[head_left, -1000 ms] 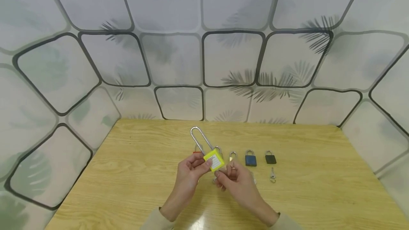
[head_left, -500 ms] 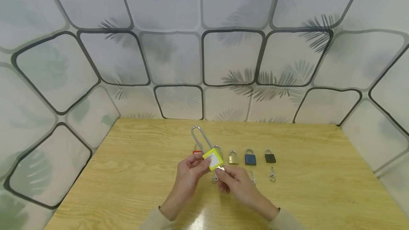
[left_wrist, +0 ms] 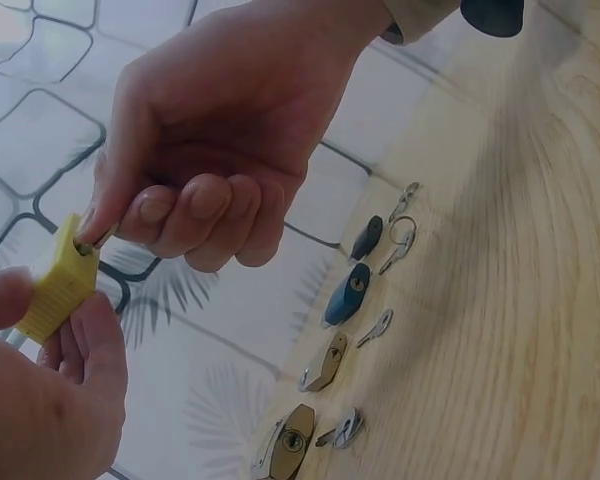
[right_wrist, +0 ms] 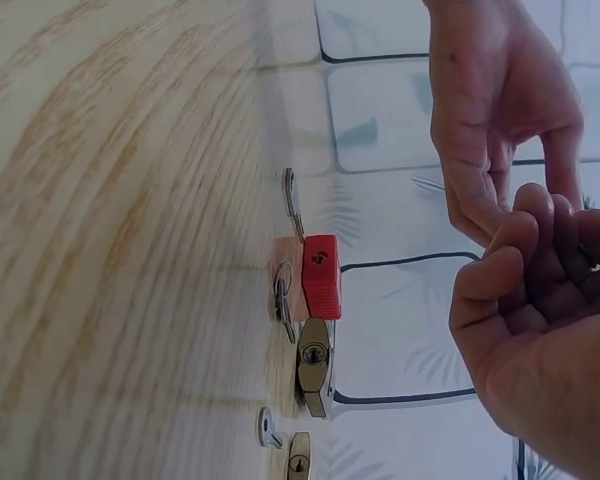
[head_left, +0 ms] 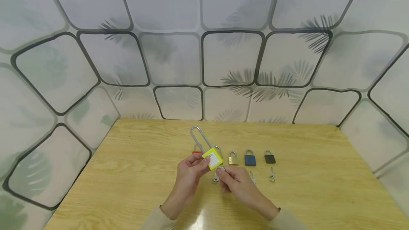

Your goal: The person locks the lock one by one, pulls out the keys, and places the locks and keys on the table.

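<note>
My left hand holds a yellow padlock by its body, thumb on the white label. Its long steel shackle points up and to the left, above the table. My right hand pinches a small key between thumb and curled forefinger, right at the keyhole in the padlock's bottom face. In the left wrist view most of the key is hidden by the fingers. The right wrist view shows both hands meeting, with the padlock hidden behind them.
Behind the hands stands a row of padlocks: a red one, a brass one, a smaller brass one, a blue one and a black one. Several keys, such as one on a ring, lie before them on the wooden table.
The right hand's fingers have drawn together from a looser hold into a firm pinch on the key at the padlock's bottom. The left hand and padlock have barely moved.
</note>
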Available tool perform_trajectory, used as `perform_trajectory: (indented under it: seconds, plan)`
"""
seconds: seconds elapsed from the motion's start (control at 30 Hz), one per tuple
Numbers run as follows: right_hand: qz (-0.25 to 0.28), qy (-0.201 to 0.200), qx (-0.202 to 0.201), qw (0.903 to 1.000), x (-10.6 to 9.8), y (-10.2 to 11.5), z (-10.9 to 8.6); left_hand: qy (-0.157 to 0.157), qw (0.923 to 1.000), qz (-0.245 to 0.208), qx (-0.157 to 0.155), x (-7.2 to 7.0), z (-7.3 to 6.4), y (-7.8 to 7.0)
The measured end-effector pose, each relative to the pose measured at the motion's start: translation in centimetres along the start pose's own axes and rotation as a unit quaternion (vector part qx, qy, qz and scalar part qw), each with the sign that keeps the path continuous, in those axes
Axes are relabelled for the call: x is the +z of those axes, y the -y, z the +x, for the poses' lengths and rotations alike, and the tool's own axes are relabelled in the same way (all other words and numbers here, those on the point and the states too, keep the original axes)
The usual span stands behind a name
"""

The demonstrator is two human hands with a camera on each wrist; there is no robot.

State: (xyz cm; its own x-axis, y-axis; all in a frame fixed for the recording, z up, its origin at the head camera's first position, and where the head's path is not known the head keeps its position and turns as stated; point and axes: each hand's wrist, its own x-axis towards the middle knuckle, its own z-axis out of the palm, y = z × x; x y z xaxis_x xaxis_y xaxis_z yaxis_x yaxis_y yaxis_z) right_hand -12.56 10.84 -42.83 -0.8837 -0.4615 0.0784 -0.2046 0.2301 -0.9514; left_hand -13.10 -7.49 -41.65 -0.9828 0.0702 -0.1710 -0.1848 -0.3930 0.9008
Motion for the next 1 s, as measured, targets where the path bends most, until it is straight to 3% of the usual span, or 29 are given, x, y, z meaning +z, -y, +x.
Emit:
perform_trajectory:
  seconds: [0.1,0.2,0.33,0.5,0.7,0.83,1.0]
  plan:
    - [-0.003,0.010,-0.038,0.9992,0.0,-0.4,-0.3,-0.037,0.9985,-0.041,0.005,-0.6,0.3,-1.0]
    - [0.001,0.021,-0.068,0.9975,0.1,-0.9,-0.8,-0.093,0.9920,-0.080,0.032,-2.6,0.8,-2.9]
    - [-0.007,0.026,-0.056,0.9981,-0.3,-1.0,-1.3,-0.128,0.9886,-0.050,0.061,-5.2,1.2,-5.1]
    - [-0.060,0.023,-0.025,0.9976,-0.8,-1.0,-1.3,-0.124,0.9901,0.046,0.047,-6.4,0.6,-5.4]
    - [-0.151,-0.002,-0.008,0.9885,-0.4,-1.4,-0.8,-0.119,0.9804,0.156,0.021,-8.2,-0.6,-4.9]
    - [-0.189,-0.019,-0.022,0.9815,-0.2,-1.6,-0.6,-0.121,0.9788,0.165,-0.002,-9.3,-1.1,-4.5]
    - [-0.170,-0.011,-0.018,0.9851,-0.1,-1.7,-0.7,-0.119,0.9816,0.149,-0.017,-10.2,-1.4,-4.4]
